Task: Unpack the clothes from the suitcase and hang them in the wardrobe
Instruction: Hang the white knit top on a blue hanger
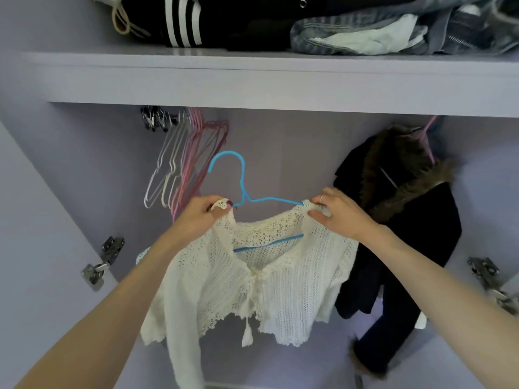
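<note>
Empty hangers [179,161] are seen bunched at the left of the wardrobe [252,80]. A white cardigan [252,282] on a blue hanger [241,175] is held up in front of the open wardrobe, its hook free of any rail. One shoulder is pinched by the left hand [202,214], the other by the right hand [337,211]. A dark coat [407,220] is hung at the right.
</note>
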Tool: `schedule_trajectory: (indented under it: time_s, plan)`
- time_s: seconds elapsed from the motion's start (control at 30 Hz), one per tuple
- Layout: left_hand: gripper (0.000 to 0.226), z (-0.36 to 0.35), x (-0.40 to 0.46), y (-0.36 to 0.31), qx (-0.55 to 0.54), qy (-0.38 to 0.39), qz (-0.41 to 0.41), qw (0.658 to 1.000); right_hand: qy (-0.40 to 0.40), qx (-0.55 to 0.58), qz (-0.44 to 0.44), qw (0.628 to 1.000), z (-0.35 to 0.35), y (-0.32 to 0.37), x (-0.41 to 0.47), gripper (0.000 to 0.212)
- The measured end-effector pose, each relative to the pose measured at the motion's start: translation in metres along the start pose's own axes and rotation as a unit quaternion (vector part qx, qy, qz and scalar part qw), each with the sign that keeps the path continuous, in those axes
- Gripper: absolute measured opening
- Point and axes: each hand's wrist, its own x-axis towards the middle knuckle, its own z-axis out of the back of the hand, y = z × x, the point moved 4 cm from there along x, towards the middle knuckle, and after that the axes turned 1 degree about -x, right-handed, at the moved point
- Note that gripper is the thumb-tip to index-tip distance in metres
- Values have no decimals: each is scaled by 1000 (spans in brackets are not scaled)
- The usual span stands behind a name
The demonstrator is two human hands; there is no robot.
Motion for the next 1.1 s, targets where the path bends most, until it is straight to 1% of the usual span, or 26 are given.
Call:
schedule_trajectory:
  time_s: [0.07, 0.17, 0.23, 0.3, 0.37, 0.43, 0.47, 0.5, 0.57, 0.63, 0.67, 0.73, 0.8, 0.83, 0.87, 0.93, 0.97, 1.0, 1.03, 1.1]
  plan:
    - [13, -6, 0, -3, -8, -4, -3, 1000, 1, 15, -11, 1000, -6, 2, -2, 23]
    - [18, -9, -1, -6, -32, -26, -19, 999, -72, 103, -52, 991, -6, -6, -5, 14]
    - [31, -3, -2, 0, -11, -44, -22, 999, -110, 151, -87, 979, 4, -15, -4, 14]
    - [48, 7, -2, 17, 42, -107, -10, 993, -135, 182, -123, 966, 17, -25, -2, 14]
    - [65, 17, -9, 33, 90, -210, 33, 973, -160, 209, -144, 954, 29, -35, -1, 13]
    - [78, 21, -23, 45, 104, -316, 106, 937, -168, 230, -147, 947, 38, -40, 0, 10]
    - [84, 21, -30, 50, 98, -350, 143, 921, -168, 233, -146, 947, 40, -41, 0, 8]
    - [91, 19, -36, 53, 73, -368, 175, 910, -168, 237, -143, 946, 41, -41, -1, 7]
    - [97, 12, -41, 60, -17, -355, 223, 908, -162, 242, -141, 946, 41, -41, -4, 8]
    - [90, 7, -41, 69, -93, -328, 250, 906, -148, 246, -141, 948, 40, -42, -8, 10]
    - [80, 7, -43, 74, -108, -325, 261, 903, -140, 245, -143, 949, 40, -41, -11, 10]
    - [51, 13, -46, 79, -86, -347, 261, 897, -136, 237, -140, 952, 43, -41, -17, 15]
    - [26, 21, -52, 75, -43, -368, 231, 900, -131, 220, -141, 956, 46, -40, -25, 21]
    - [23, 26, -57, 70, -14, -373, 213, 903, -128, 215, -146, 957, 47, -38, -31, 21]
    - [24, 30, -59, 66, 13, -377, 197, 905, -122, 213, -153, 957, 47, -38, -35, 23]
    - [28, 40, -64, 56, 32, -386, 173, 905, -126, 214, -158, 956, 48, -34, -45, 35]
    - [30, 46, -68, 53, 18, -392, 165, 905, -133, 215, -157, 955, 49, -29, -50, 40]
    - [31, 51, -70, 51, -22, -397, 157, 904, -144, 218, -157, 953, 51, -22, -56, 44]
    - [30, 57, -72, 50, -77, -404, 149, 899, -154, 224, -158, 949, 53, -16, -60, 48]
    - [24, 69, -76, 48, -167, -391, 147, 893, -174, 239, -163, 941, 55, -6, -69, 56]
